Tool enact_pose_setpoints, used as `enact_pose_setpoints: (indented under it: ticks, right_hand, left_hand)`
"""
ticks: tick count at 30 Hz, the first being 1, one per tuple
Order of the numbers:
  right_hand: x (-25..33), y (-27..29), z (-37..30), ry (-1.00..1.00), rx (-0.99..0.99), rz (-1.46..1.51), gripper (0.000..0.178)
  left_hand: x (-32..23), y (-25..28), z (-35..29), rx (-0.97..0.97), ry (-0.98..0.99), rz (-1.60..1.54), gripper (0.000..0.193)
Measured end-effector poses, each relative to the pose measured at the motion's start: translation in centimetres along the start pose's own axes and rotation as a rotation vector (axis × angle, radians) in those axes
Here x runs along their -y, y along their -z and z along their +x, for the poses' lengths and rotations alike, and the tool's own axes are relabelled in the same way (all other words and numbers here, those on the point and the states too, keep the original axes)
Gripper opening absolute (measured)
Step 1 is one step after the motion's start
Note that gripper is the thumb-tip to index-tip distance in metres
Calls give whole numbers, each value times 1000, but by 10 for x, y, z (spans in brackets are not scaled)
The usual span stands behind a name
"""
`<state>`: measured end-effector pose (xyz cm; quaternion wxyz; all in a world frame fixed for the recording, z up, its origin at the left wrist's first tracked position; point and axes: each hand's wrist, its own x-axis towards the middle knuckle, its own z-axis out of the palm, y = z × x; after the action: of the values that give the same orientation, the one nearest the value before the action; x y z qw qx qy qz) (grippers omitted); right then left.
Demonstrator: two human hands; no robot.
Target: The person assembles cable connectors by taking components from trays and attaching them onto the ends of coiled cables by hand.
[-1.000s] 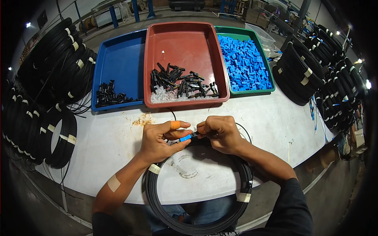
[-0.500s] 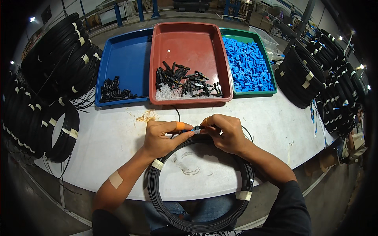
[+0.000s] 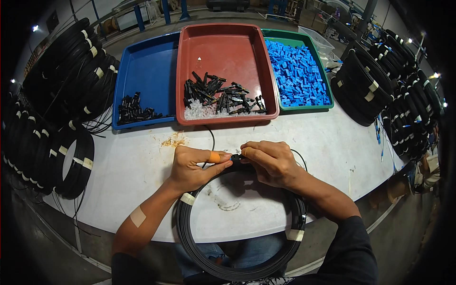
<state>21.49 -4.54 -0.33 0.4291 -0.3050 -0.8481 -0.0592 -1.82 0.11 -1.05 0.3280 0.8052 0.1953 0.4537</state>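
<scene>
My left hand [image 3: 194, 164], with orange tape round a finger, pinches a small black fibre-optic connector [image 3: 236, 157] between thumb and forefinger. A bit of blue shows at those fingertips. From the other side, the fingers of my right hand [image 3: 273, 161] close on the connector's right end, partly hiding it. Below both hands lies a large coil of black cable [image 3: 184, 223], bound with pale tape and overhanging the table's near edge. One loose loop of cable [image 3: 212, 137] rises behind the left fingertips.
Beyond my hands, a red tray [image 3: 223, 47] holds black connectors and clear pieces. A blue tray [image 3: 147, 71] with black parts and a green tray [image 3: 304, 108] full of blue pieces flank it. Cable coils are stacked left [image 3: 71, 71] and right [image 3: 363, 90] on the white table [image 3: 137, 156].
A greyish piece seen at the left fingertips earlier no longer shows; the black connector is plainer there now. My right fingers have shifted slightly and stretch further over its right end.
</scene>
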Motion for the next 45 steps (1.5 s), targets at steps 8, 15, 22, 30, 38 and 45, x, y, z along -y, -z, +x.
enact_pose_setpoints:
  ticks: [8, 15, 22, 30, 38, 45]
  right_hand:
    - [0, 4, 2, -124, 128, 117, 31]
    - [2, 3, 4, -214, 178, 154, 28]
    - [2, -2, 1, -134, 22, 74, 28]
    - [-5, -3, 0, -249, 182, 222, 24]
    - [0, -3, 2, -138, 74, 88, 28]
    - [3, -1, 4, -87, 89, 13, 29]
  left_hand:
    - [4, -1, 0, 9, -61, 2, 19]
    - [3, 0, 0, 13, -71, 21, 18]
    - [0, 0, 1, -7, -64, 23, 15]
    - [-3, 0, 4, 8, -239, 157, 9]
    - [2, -2, 3, -55, -137, 106, 12]
    - [3, -2, 1, -10, -150, 88, 17]
